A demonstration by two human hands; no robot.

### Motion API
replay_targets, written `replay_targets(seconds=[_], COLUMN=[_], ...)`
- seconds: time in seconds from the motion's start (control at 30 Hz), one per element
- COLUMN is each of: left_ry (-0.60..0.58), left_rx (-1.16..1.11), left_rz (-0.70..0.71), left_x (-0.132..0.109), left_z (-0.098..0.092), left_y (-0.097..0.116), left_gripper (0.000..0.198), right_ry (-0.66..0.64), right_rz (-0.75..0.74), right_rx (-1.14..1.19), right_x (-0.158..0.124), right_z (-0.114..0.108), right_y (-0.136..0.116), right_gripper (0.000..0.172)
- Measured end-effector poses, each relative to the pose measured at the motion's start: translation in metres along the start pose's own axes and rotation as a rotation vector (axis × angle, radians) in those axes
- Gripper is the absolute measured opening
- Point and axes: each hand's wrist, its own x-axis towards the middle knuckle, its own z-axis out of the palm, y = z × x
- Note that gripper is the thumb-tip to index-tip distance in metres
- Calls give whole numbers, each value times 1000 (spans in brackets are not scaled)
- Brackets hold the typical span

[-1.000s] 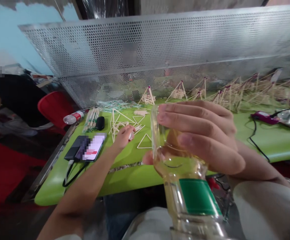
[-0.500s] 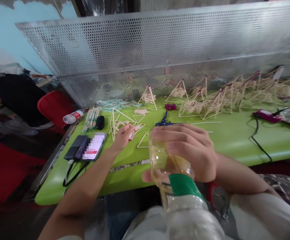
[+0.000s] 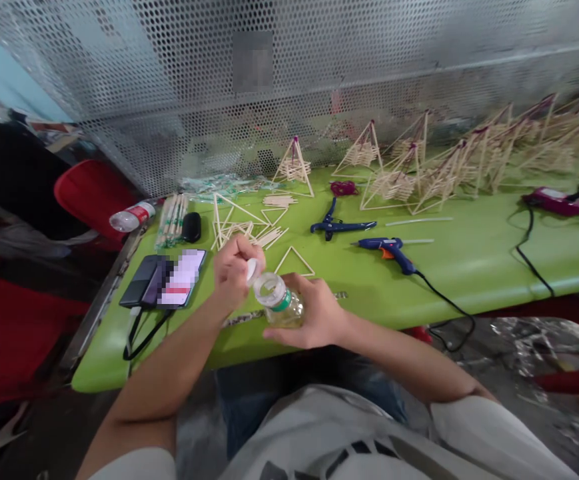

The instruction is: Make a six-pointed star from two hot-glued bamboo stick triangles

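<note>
My left hand (image 3: pixel 235 273) pinches a white bottle cap (image 3: pixel 253 271) just left of the open bottle mouth. Wrapped round a clear bottle (image 3: pixel 289 312) with a green label is my right hand (image 3: pixel 314 310); the bottle stands roughly upright and its mouth is uncovered. Behind the hands lie loose wooden sticks (image 3: pixel 274 237) and a stick triangle (image 3: pixel 294 261). A blue cutter (image 3: pixel 336 227) and a blue glue gun (image 3: pixel 386 248) rest on the green table (image 3: pixel 479 260), beyond my right hand.
Stick pyramids (image 3: pixel 394 183) line the back right, before a perforated metal panel (image 3: pixel 309 73). At left are a phone (image 3: pixel 184 277), a power bank (image 3: pixel 142 280) with a cable, a black case (image 3: pixel 191 227) and another bottle (image 3: pixel 132 217). Wrapped stick bundles stand beside the case.
The bottle has come down from close to the camera to the table's front edge and now stands mouth up. My left hand and the cap are now beside it. The view has tilted downward.
</note>
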Motion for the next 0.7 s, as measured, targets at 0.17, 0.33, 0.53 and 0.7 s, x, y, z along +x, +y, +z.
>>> replay_targets(seconds=[0.17,0.33,0.53,0.7], left_ry=[-101,-131,-179,-272], left_rx=[23,230,505,759], left_rz=[206,324,429,462], left_x=[-13,-11,-2,-3], left_z=[6,-2,-8,-18], left_y=[3,16,48,65], left_gripper=[57,30,22,36], right_ry=[-19,12,50,70], right_rz=[24,-1,-28,-43], right_rx=[-16,-14,-65,-116], right_x=[-4,-7,-9,-11], right_z=[20,26,36,43], right_y=[21,26,26,21], right_gripper=[82,74,67,67])
